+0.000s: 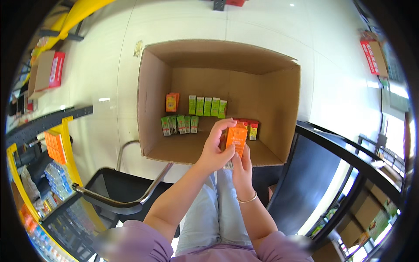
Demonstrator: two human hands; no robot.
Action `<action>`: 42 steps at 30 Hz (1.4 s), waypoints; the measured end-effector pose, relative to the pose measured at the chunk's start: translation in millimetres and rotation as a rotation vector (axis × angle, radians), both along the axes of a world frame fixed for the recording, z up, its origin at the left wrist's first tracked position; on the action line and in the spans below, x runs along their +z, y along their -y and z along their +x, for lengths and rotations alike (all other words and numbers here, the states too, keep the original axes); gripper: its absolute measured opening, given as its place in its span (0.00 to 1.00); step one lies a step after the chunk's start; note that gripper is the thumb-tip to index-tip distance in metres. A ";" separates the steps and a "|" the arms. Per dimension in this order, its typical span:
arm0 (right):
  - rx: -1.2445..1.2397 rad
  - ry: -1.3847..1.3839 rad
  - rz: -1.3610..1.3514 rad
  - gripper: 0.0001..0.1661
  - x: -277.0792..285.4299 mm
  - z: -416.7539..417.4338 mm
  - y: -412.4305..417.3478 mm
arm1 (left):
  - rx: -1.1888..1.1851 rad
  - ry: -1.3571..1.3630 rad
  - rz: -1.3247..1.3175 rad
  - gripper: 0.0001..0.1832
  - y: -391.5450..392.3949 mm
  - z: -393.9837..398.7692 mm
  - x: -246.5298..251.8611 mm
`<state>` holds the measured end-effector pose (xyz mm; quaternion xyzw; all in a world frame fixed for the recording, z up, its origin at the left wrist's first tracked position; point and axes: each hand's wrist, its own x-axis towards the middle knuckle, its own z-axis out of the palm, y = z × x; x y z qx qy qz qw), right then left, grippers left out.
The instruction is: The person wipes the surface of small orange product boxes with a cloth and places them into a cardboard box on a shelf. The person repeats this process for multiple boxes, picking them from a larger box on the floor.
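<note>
My left hand [216, 144] and my right hand [243, 170] both grip an orange drink carton [236, 139], held upright above the near right part of a large open cardboard box [278, 108]. Inside the box stand several green cartons in a row [207, 106], with several green-and-white cartons [180, 125] nearer on the left. Orange cartons [171, 102] stand at the far left of the box. Just behind my hands, red-and-yellow cartons [253, 130] are partly hidden by the held carton.
A black shopping basket or cart with a metal handle [108, 199] is at the lower left, near yellow shelving [73, 163] with bottles. A black metal rack [347, 154] stands to the right. Red-and-brown boxes [56, 70] lie on the floor at the left.
</note>
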<state>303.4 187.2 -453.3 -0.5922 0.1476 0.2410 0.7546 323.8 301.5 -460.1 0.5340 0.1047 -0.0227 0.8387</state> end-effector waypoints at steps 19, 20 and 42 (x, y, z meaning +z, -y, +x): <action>-0.415 0.506 -0.318 0.48 252.6 -129.0 48.1 | -0.506 0.658 -0.028 0.21 78.7 -56.1 265.7; -0.428 0.533 -0.330 0.49 259.9 -140.1 51.3 | -0.530 0.724 -0.001 0.21 82.7 -61.4 278.4; -0.678 0.938 -0.191 0.49 374.9 -399.3 132.1 | -0.955 0.931 -0.254 0.45 169.6 -296.9 413.6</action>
